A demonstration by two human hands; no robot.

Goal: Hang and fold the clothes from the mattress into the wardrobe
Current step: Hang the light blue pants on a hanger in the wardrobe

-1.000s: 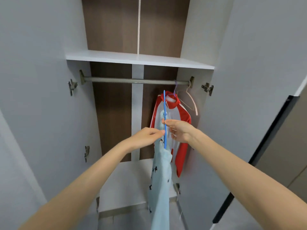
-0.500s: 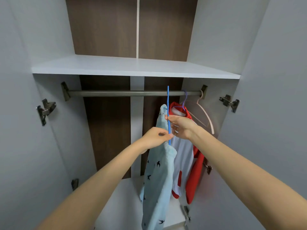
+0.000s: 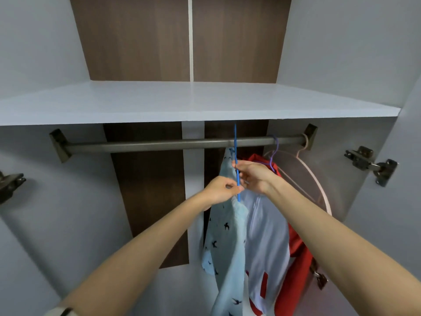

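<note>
Shirt (image 3: pixel 227 236) in pale blue hangs from the hanger (image 3: pixel 237 169), its hook at the rail (image 3: pixel 141 144); my left hand (image 3: pixel 222 189) and right hand (image 3: pixel 255 176) both pinch the hanger. A red jacket (image 3: pixel 268 236) is hung to its right, so I judge only seating this hook remains here.

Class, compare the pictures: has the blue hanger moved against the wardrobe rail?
Yes, upward: the blue hanger had its tip below the rail a second ago; now the tip stands above it.
</note>
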